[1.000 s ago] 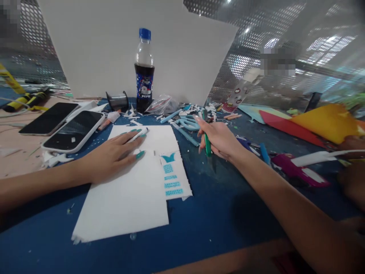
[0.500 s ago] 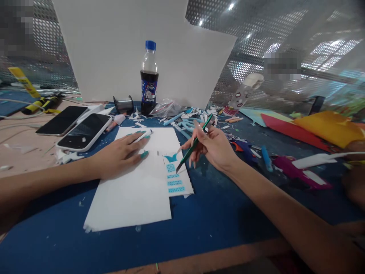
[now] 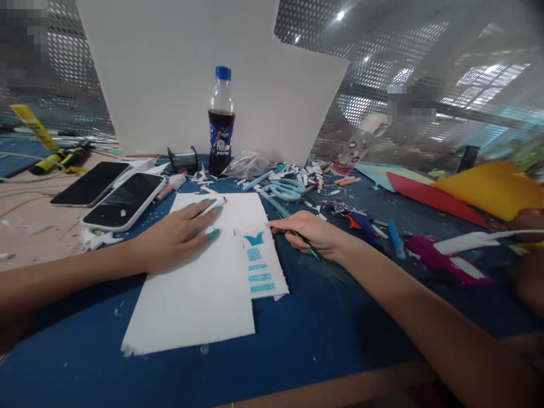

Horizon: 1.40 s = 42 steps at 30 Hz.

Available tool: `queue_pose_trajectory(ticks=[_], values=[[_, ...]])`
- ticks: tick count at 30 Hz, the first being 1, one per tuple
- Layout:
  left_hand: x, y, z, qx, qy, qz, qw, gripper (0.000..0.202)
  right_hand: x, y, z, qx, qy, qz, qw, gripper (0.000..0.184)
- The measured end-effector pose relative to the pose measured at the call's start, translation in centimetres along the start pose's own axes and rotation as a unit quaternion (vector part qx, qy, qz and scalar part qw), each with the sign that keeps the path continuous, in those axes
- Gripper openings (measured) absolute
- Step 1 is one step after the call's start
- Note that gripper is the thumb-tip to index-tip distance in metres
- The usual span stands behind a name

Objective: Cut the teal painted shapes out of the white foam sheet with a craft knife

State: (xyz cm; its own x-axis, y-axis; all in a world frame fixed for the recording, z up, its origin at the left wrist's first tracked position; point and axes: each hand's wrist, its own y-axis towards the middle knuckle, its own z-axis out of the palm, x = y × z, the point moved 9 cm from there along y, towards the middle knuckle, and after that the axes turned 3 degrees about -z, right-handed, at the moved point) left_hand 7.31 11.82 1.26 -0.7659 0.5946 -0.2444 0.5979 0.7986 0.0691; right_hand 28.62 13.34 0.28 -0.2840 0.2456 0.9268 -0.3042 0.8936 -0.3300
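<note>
White sheet (image 3: 191,306) flat on table (image 3: 310,334), probably light, stiff, easily dented; best pressed down at its bare middle. Blue shapes (image 3: 254,255) along sheet's right strip: fingers best clear of those. Right hand (image 3: 312,232) by sheet's right edge, curled round green tool (image 3: 313,253), working tip hidden. Left hand (image 3: 181,235) spread on sheet, pen (image 3: 215,205) held between fingers. Phones (image 3: 127,201) left of sheet. Beyond sheet: blue loops (image 3: 285,190), scraps (image 3: 312,170) crowding its far right corner, then bottle (image 3: 221,136).
</note>
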Motion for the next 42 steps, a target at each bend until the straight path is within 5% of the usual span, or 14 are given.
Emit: queue_pose_trajectory(ticks=[11,18,24,37,42], values=[[-0.2,-0.5,-0.8,-0.034,-0.035,-0.001,0.999,0.06,-0.3,0.2,3.2,0.074,0.093,0.005,0.993,0.062],[-0.1,-0.9,-1.0,-0.049,-0.066,-0.01,0.997,0.061,0.3,0.1,3.5,0.091,0.163,-0.025,0.982,0.024],[-0.5,-1.0,-1.1,-0.046,-0.077,0.0,0.996,0.06,1.3,-0.4,4.5,0.104,0.19,-0.071,0.974,0.038],[0.0,-0.5,0.5,-0.032,-0.048,0.077,0.995,0.056,5.7,-1.5,-1.7,-0.018,0.169,-0.226,0.959,0.041],[-0.4,-0.8,-1.1,-0.106,-0.052,0.068,0.991,0.058,5.2,-1.4,0.2,-0.027,0.112,-0.231,0.966,0.042]])
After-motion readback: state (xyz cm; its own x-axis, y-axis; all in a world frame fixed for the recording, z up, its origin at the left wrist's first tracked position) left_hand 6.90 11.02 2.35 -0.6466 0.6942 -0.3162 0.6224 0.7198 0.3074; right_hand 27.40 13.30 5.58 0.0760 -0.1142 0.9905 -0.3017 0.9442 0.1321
